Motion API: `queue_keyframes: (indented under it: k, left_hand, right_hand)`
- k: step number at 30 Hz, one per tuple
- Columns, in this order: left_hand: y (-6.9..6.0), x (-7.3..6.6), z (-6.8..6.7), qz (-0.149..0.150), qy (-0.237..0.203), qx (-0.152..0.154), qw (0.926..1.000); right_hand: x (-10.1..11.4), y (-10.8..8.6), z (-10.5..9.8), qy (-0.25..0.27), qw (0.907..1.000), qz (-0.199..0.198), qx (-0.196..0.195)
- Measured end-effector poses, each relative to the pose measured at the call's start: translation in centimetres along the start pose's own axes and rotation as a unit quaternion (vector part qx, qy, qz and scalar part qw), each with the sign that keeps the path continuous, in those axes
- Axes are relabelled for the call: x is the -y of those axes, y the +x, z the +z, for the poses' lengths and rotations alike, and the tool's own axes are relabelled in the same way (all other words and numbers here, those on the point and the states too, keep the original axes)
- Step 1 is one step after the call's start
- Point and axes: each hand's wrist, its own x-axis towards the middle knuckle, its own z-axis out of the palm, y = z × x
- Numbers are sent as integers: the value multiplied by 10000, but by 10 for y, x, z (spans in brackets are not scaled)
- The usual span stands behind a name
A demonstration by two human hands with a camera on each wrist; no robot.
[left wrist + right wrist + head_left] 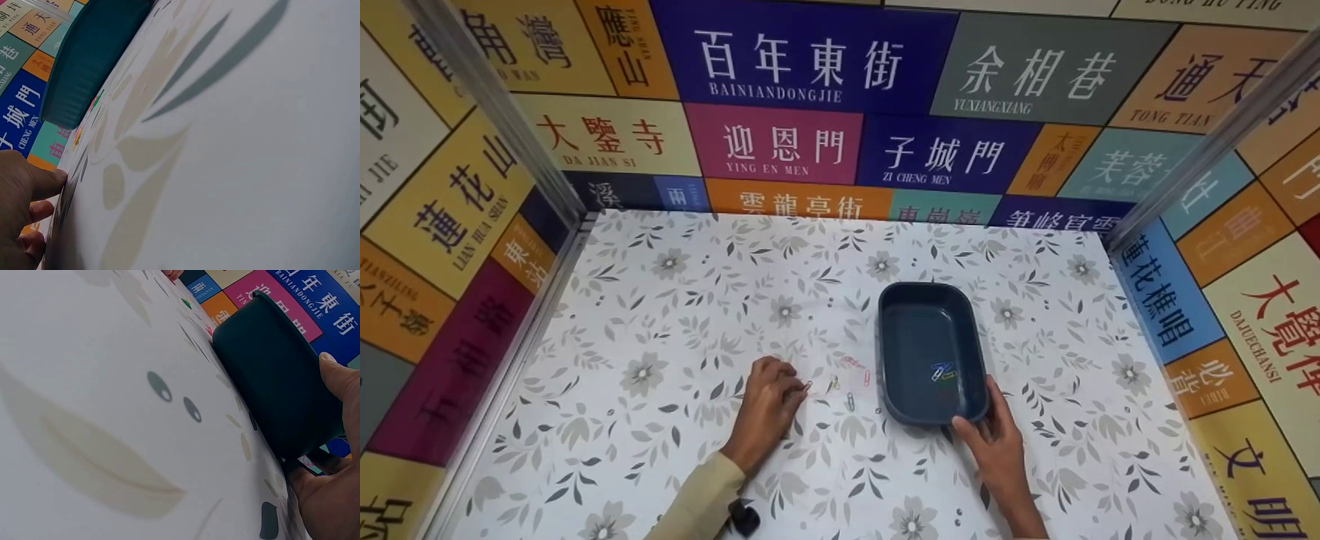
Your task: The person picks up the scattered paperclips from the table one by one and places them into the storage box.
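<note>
A dark blue rectangular tub (pixel 891 337) stands on the patterned tabletop, with several paper clips (pixel 943 373) lying inside near its front end. My right hand (pixel 996 442) grips the tub's near right corner, thumb at the rim and fingers along the outer side. Left of the tub, my left hand (pixel 769 405) is low over the table and pinches a reddish paper clip at its fingertips. Between hand and tub lie loose clips: a dark one (pixel 851 401), a yellow-green one (pixel 835 383) and pink ones (pixel 866 377). In the left wrist view the thumb (pixel 48 181) hides the pinched clip.
The white tabletop (pixel 720 277) has a grey leaf and flower print. Panels with Chinese lettering (pixel 780 142) wall in the back and both sides, with metal posts at the corners. A small black object (pixel 745 517) is by the left sleeve.
</note>
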Motion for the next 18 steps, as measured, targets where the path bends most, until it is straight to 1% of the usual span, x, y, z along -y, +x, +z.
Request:
queue_keyframes:
  k: [2,6,11,15,18]
  left_hand:
    - [0,0,0,21,-13,-23,10000]
    - [0,3,1,157,-20,-78,9998]
    - [2,6,3,273,64,-113,9995]
    - [3,5,3,272,155,-85,9995]
    - [4,3,3,151,166,8,9997]
  right_hand:
    - [0,0,0,-26,10000,-3,-13]
    - [-1,-1,1,-51,10000,-31,-49]
    - [-2,-1,0,-44,9999,-75,-73]
    - [-3,0,1,-25,9999,-140,-82]
    - [-2,0,1,-50,9999,-148,-38]
